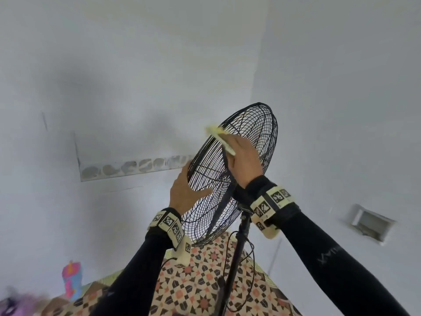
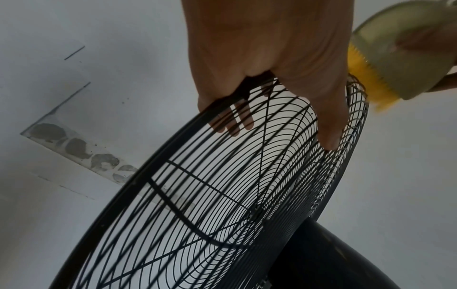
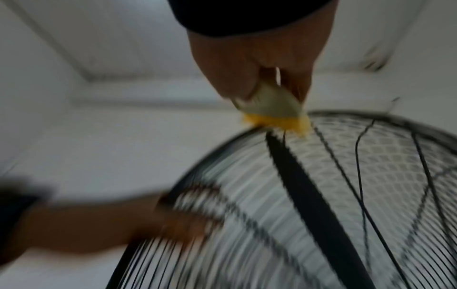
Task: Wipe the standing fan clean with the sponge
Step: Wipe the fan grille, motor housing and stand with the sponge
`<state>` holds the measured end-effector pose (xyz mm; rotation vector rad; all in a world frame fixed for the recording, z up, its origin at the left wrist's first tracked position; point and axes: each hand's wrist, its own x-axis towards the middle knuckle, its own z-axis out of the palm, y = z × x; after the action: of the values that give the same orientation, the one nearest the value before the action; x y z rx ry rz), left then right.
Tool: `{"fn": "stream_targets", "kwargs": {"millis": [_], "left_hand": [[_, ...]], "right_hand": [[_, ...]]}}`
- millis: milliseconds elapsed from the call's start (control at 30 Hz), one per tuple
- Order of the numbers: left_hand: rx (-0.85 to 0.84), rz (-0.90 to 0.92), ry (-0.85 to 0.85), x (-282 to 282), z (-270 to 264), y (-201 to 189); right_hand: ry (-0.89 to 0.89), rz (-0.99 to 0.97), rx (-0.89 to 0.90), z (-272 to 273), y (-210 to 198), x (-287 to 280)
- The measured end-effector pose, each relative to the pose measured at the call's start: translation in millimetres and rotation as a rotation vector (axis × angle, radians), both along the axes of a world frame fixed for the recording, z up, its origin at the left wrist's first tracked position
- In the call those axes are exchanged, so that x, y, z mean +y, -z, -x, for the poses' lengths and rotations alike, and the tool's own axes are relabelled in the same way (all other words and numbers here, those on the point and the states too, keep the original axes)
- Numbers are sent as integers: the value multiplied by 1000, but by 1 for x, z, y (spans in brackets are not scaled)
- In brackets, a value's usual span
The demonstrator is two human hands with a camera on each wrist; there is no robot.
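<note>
The standing fan's black wire cage (image 1: pixel 237 165) tilts in the middle of the head view on its pole (image 1: pixel 237 258). My left hand (image 1: pixel 186 190) grips the cage's left rim. In the left wrist view the fingers (image 2: pixel 235 121) show through the wires behind the grille, and the thumb (image 2: pixel 329 127) lies across its near side. My right hand (image 1: pixel 243 160) holds the sponge (image 1: pixel 218 135) against the cage's upper rim. The sponge (image 2: pixel 395 48) is pale with a yellow scouring face (image 2: pixel 366 82) touching the wires. The blurred right wrist view shows the sponge (image 3: pixel 274 105) pinched above the rim (image 3: pixel 222 148).
White walls stand close behind and right of the fan. A cable hangs beside the pole over a patterned surface (image 1: pixel 198 281). A pink and blue object (image 1: pixel 71 279) stands at the lower left. A small wall recess (image 1: pixel 371 222) is at the right. The black motor housing (image 2: pixel 321 254) sits behind the cage.
</note>
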<state>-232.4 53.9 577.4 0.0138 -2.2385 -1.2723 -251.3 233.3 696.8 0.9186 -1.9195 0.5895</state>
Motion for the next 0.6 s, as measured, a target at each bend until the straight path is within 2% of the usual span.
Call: {"fn": "stream_targets", "kwargs": {"millis": [100,133,200,267,333,367,467,500,533,600], "left_hand": [[81,13,9,1,0,-4],[91,14,19,1,1,-3],[58,9,15,0,3,-1],[43,-2,8,-1,4,1],[45,-17,19,-1,4,1],[43,-13,19,-1,3,1],[62,19,7,-2,3,1],[64,27,3,-2,3,1],[38,18,-8,0,0,0],[29,5,-9,3,-1,-2]], "right_hand": [[-189,-359,-38,-18,50,-1],[-219,-376,-41,-19,51,0],[-193,-151,-34,-11,28,4],[-93,94,32,5,1,13],[-11,128,27,15,-3,17],[-25,39,8,15,7,16],[-209,-435,-24,-2,46,9],[-271,-474,-28,-4,45,12],[-308,-376,-57,-5,36,14],[-265,30,-139,1,6,23]]}}
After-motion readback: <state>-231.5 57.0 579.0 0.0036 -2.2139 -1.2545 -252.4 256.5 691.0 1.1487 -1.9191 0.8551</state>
